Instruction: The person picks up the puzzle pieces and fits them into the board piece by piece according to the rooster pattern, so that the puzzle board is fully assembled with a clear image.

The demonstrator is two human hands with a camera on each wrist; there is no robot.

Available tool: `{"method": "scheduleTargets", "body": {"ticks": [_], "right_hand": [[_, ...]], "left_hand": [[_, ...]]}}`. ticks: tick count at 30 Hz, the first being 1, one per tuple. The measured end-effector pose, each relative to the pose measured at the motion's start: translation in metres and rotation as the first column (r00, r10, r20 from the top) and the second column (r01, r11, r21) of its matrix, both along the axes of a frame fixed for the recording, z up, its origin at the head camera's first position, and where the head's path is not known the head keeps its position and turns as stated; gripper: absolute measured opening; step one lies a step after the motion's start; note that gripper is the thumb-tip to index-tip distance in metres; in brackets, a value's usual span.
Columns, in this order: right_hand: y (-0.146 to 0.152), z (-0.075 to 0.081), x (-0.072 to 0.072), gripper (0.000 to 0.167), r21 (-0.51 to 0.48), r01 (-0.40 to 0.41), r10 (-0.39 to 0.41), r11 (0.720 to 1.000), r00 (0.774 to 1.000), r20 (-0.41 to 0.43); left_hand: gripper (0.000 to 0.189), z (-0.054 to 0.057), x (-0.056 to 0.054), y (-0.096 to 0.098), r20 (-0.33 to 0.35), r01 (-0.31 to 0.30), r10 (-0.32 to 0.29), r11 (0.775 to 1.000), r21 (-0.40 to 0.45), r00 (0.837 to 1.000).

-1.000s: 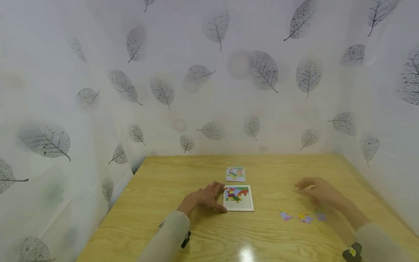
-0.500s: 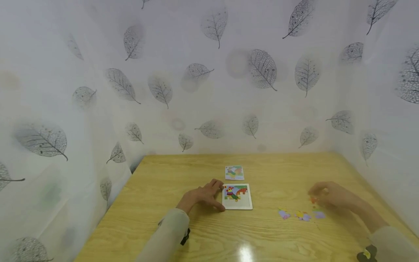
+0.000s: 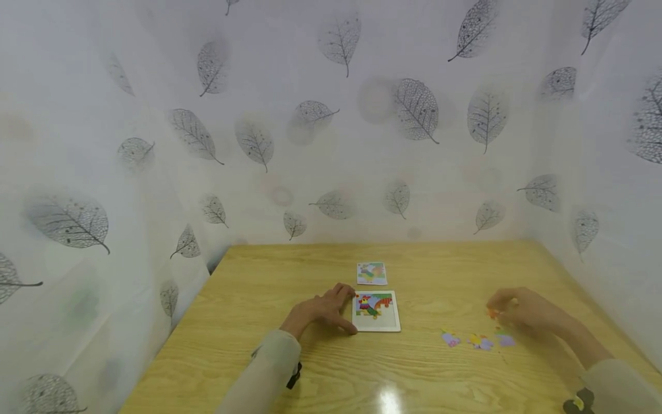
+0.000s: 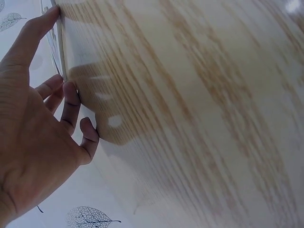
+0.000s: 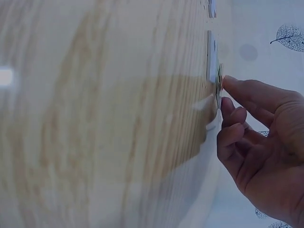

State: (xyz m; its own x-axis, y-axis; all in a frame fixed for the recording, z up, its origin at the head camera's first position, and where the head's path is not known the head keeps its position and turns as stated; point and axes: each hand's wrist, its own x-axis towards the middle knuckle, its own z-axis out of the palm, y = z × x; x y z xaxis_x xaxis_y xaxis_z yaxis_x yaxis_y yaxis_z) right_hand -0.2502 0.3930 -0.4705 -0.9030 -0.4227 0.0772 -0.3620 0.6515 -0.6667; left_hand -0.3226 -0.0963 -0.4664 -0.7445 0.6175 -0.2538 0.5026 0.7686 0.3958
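A white-rimmed puzzle tray [image 3: 387, 323] lies mid-table, its upper part filled with pieces forming a rooster's head and reddish tail; the lower part is bare. My left hand [image 3: 323, 310] rests against its left edge, thumb at the near corner and fingers spread towards the far one. In the left wrist view the thumb [image 4: 35, 35] touches the tray's side. To the right, my right hand [image 3: 530, 310] pinches an orange puzzle piece [image 3: 492, 313] just above the table. Loose puzzle pieces lie below it: a purple one [image 3: 451, 339], a yellow-and-purple cluster [image 3: 481, 342] and another purple one [image 3: 506, 340].
Behind the tray lies a square picture card [image 3: 372, 273] with the rooster printed on it. The wooden table [image 3: 289, 264] meets white leaf-patterned sheeting [image 3: 331, 161] at the back and both sides.
My right hand has moved right and slightly down towards the loose pieces, and an orange puzzle piece now shows at its fingertips. The left hand and the tray have stayed in place.
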Motion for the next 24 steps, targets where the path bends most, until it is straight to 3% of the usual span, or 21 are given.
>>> {"method": "scheduleTargets", "body": {"ticks": [7, 15, 24], "right_hand": [[-0.001, -0.002, -0.002, 0.028, 0.072, -0.008, 0.013, 0.997, 0.997, -0.078], [-0.008, -0.003, -0.003, 0.029, 0.07, -0.016, 0.026, 0.997, 0.989, -0.146], [-0.029, 0.0, -0.003, 0.023, 0.011, 0.017, -0.016, 1.0, 0.996, -0.089]], "left_hand": [[0.084, -0.001, 0.001, 0.0, -0.007, -0.013, 0.014, 1.0, 0.027, 1.0], [0.086, -0.004, -0.002, -0.002, -0.008, -0.035, 0.035, 0.999, 0.033, 0.999], [0.087, -0.002, 0.0, -0.002, 0.019, -0.024, 0.023, 0.999, 0.037, 1.0]]}}
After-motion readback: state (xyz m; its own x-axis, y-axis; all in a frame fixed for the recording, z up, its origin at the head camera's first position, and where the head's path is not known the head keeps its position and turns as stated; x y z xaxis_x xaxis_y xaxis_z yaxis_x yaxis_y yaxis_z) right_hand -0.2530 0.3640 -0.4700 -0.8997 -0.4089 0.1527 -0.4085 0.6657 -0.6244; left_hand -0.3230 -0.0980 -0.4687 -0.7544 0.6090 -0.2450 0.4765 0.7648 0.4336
